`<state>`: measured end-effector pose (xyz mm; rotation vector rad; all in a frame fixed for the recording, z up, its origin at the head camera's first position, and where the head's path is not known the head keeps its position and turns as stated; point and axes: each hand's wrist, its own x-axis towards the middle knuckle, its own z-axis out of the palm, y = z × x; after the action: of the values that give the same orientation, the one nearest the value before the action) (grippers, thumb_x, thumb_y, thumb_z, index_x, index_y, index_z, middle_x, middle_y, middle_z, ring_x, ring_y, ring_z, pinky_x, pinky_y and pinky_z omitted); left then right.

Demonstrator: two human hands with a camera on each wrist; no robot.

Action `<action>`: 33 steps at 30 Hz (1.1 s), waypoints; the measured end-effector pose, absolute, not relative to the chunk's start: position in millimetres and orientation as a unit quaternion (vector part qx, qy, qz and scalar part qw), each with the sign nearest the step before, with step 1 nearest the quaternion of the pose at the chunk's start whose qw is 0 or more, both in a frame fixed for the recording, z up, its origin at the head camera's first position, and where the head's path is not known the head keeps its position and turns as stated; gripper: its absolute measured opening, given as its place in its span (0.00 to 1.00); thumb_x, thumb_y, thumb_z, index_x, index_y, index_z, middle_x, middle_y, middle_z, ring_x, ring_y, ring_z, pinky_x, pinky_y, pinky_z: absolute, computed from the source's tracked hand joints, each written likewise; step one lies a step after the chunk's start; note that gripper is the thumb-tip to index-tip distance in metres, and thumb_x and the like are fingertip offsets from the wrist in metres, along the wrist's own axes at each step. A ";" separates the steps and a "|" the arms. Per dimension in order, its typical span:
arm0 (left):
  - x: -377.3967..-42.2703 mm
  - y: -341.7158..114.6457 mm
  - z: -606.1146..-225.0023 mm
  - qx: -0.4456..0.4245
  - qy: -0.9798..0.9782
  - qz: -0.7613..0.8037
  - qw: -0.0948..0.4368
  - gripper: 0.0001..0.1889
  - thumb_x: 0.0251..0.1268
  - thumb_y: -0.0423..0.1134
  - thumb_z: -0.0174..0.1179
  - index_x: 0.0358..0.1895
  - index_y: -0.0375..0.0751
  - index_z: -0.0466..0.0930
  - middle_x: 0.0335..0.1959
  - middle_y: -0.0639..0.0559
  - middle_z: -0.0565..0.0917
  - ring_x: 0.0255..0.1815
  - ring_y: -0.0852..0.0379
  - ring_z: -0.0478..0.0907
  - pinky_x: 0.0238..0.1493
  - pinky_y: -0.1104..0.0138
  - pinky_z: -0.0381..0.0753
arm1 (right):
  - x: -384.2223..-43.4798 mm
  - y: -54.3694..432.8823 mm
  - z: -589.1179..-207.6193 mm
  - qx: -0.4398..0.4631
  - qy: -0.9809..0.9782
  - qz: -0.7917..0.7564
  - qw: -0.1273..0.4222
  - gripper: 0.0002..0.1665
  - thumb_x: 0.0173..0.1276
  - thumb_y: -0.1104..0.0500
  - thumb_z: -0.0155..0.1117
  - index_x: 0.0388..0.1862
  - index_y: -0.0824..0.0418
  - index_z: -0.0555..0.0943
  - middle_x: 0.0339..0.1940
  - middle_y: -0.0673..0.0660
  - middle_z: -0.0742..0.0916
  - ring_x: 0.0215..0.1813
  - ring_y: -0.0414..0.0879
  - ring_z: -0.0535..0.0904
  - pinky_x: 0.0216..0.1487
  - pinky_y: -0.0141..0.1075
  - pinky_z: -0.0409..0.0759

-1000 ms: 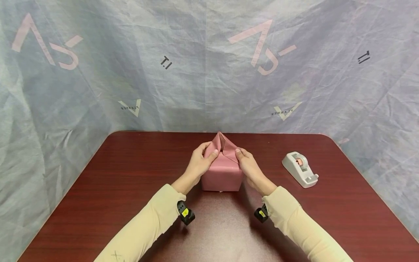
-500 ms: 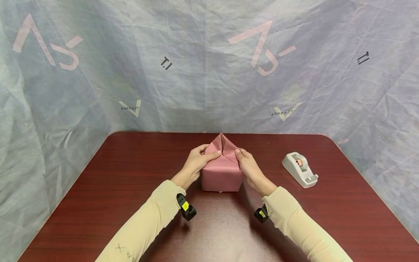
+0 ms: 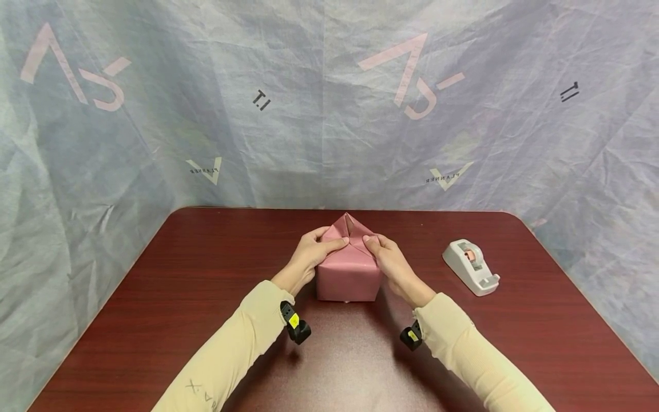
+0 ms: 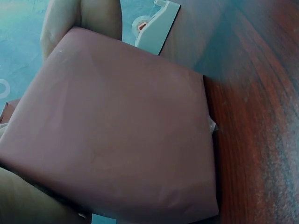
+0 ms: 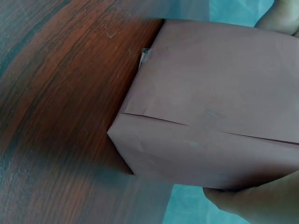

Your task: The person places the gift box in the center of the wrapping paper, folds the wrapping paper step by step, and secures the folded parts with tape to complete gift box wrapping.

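A box in pink wrapping paper (image 3: 348, 280) stands on the table, its paper rising at the top into a peaked flap (image 3: 351, 228) with a gap in the middle. My left hand (image 3: 309, 254) grips the paper on the left side, thumb lying across the front of the flap. On the other side my right hand (image 3: 393, 260) pinches the paper, its thumb bent on the flap's right part. Most of the other fingers are hidden behind the box. In the right wrist view, a seam runs along one side of the box (image 5: 210, 84), and clear tape (image 5: 145, 56) sticks out at its bottom edge.
A white tape dispenser (image 3: 471, 266) with a roll in it stands to the right on the dark red wooden table (image 3: 206, 274). A grey printed cloth (image 3: 288, 131) hangs behind and at both sides. Each wrist wears a black strap camera (image 3: 296, 323).
The peaked flap has come down slightly. My left thumb has slid right across the paper, and my right thumb has moved a little inward. The box stays in place.
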<state>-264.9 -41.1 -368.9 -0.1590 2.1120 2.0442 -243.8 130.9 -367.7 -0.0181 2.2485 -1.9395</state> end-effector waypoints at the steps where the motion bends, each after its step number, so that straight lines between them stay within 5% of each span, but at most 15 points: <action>1: -265.4 -41.1 -369.1 -0.054 0.714 0.691 0.100 0.27 0.46 0.43 0.70 0.54 0.48 0.76 0.47 0.48 0.80 0.38 0.59 0.77 0.35 0.69 0.76 | -243.8 130.8 -367.6 -0.005 0.753 -0.652 0.086 0.21 0.72 0.51 0.45 0.52 0.67 0.70 0.30 0.49 0.78 0.31 0.37 0.74 0.35 0.30 0.73; 14: -266.1 -43.2 -367.6 -0.024 0.728 0.680 0.083 0.23 0.43 0.42 0.72 0.47 0.47 0.80 0.38 0.51 0.83 0.30 0.61 0.77 0.31 0.69 0.77 | -250.1 139.6 -363.6 0.021 0.702 -0.700 0.128 0.23 0.67 0.54 0.55 0.57 0.65 0.72 0.24 0.46 0.83 0.24 0.36 0.78 0.27 0.31 0.78; 24: -270.9 -43.2 -365.7 -0.035 0.743 0.663 0.088 0.22 0.41 0.41 0.72 0.45 0.45 0.80 0.35 0.51 0.82 0.28 0.61 0.77 0.29 0.70 0.76 | -260.8 147.5 -366.1 0.022 0.691 -0.713 0.120 0.25 0.60 0.58 0.64 0.58 0.57 0.76 0.38 0.47 0.84 0.30 0.36 0.80 0.31 0.31 0.79; 33: -269.3 -42.5 -364.1 -0.050 0.731 0.675 0.091 0.23 0.40 0.40 0.73 0.46 0.44 0.80 0.35 0.51 0.82 0.28 0.60 0.77 0.29 0.70 0.77 | -268.1 156.6 -367.0 -0.025 0.704 -0.697 0.133 0.27 0.60 0.58 0.63 0.58 0.64 0.74 0.34 0.45 0.86 0.30 0.36 0.81 0.32 0.32 0.80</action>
<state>-269.3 -42.5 -364.1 -0.1490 2.1711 2.0052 -268.1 156.6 -367.0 -0.0723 2.0419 -2.0226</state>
